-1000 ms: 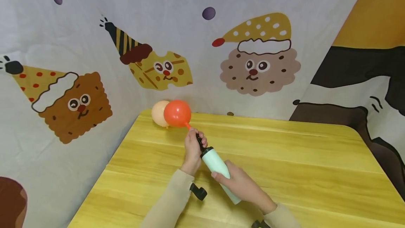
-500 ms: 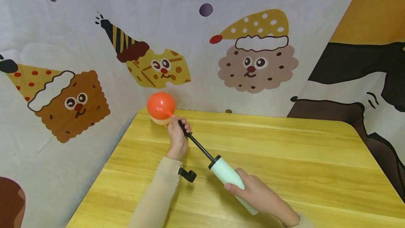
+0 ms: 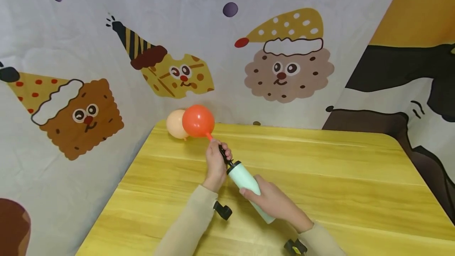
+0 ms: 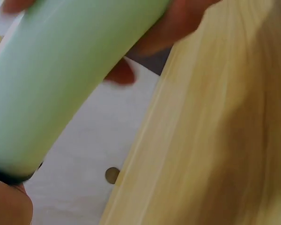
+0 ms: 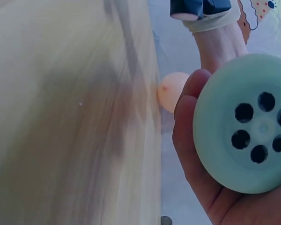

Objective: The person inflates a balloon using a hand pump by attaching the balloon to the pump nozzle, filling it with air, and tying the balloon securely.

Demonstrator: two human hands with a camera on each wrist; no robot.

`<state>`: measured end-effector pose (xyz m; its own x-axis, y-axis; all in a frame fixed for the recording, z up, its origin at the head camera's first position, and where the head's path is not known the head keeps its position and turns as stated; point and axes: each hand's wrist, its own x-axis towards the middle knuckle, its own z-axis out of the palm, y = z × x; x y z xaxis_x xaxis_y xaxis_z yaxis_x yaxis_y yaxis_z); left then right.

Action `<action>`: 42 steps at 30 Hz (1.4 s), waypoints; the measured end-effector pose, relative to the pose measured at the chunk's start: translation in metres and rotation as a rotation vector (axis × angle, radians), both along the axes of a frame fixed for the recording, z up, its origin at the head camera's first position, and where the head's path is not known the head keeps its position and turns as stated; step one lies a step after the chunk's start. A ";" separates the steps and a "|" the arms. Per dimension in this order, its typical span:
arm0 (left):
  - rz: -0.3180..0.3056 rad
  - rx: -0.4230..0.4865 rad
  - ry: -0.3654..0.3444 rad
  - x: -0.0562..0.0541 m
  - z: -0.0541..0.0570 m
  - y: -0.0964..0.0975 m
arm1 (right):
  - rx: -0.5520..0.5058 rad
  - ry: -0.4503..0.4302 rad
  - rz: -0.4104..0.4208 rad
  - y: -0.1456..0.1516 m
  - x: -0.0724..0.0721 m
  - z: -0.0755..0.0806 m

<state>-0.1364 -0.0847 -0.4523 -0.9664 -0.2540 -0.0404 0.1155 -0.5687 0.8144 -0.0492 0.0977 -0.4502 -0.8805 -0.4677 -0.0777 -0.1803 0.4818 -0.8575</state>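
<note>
In the head view my left hand (image 3: 217, 163) grips the black handle end of a balloon pump, at the neck of a round, inflated red balloon (image 3: 198, 121). My right hand (image 3: 275, 198) is wrapped round the mint-green barrel of the balloon pump (image 3: 245, 179). Barrel and handle stand close together, with only a short bit of the rod between them. The right wrist view shows the pump's round end (image 5: 260, 124) with a ring of holes, the fingers curled beside it. The balloon's mouth is hidden by the left fingers.
A tied peach balloon (image 3: 175, 124) lies at the table's far left corner, partly behind the red one. The wooden table (image 3: 320, 169) meets a cartoon-printed cloth (image 3: 227, 74) at its back and left edges.
Half a second ago the pump was drawn apart, its black rod exposed. Both hands have since come together, and the red balloon has moved right, uncovering more of the peach balloon.
</note>
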 end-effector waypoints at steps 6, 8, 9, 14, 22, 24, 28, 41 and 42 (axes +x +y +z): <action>-0.015 -0.024 -0.015 -0.008 0.000 0.003 | -0.005 -0.020 -0.028 -0.004 -0.006 0.001; -0.003 -0.018 0.000 -0.015 0.003 -0.001 | 0.000 -0.024 -0.037 -0.002 -0.004 0.002; 0.006 -0.015 0.013 -0.019 0.005 -0.004 | 0.005 -0.025 -0.039 0.000 -0.002 0.003; 0.082 0.043 0.023 -0.033 0.012 -0.028 | 0.041 -0.049 0.008 0.024 0.019 0.006; 0.130 0.092 0.023 -0.030 0.013 -0.042 | 0.047 -0.042 0.052 0.044 0.035 0.003; 0.114 0.077 0.031 -0.027 0.012 -0.036 | 0.050 -0.040 0.042 0.041 0.034 0.002; 0.085 0.052 0.047 -0.020 0.011 -0.022 | 0.060 -0.029 0.015 0.031 0.028 0.000; -0.044 0.005 -0.011 0.001 -0.002 0.010 | 0.029 -0.002 -0.038 0.001 0.001 0.002; -0.045 0.004 -0.018 -0.001 -0.005 0.009 | 0.025 -0.007 -0.039 0.000 0.001 0.002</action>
